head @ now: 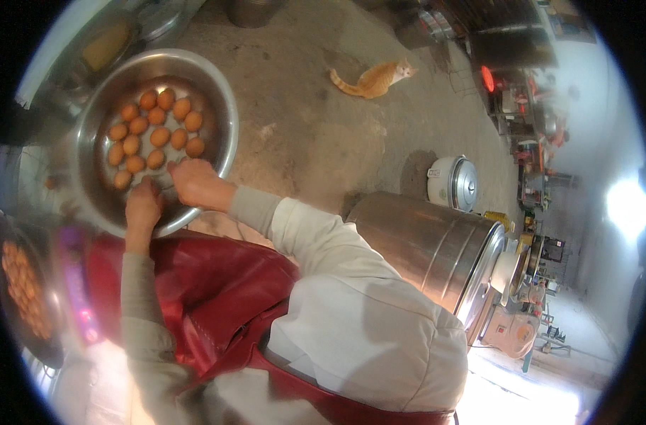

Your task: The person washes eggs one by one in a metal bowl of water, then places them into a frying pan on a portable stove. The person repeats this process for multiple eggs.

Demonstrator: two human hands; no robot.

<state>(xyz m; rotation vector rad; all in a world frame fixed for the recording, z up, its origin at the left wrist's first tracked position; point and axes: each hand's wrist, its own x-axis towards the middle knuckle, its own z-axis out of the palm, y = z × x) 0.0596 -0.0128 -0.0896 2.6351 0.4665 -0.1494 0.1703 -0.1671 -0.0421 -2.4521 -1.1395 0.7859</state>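
A large stainless steel basin (pixel 227 127) at the left holds several brown eggs (pixel 159 137), lying loose over its bottom. Both hands reach into its near part. My left hand (pixel 144 206) is over the near left side, fingers curled and pointing down, close to the eggs. My right hand (pixel 195 181) is just to its right, fingers bent down beside the nearest eggs. The fingertips and whatever lies under them are hidden or blurred, so I cannot tell if either hand holds something. A red apron (pixel 222 287) covers my front below the basin.
A dark pan (pixel 7 313) full of brown eggs stands at the lower left. An orange and white cat (pixel 376 79) sits on the concrete floor (pixel 302 127). To the right are a tall metal drum (pixel 424 239) and a white rice cooker (pixel 444 180). Shelves line the far side.
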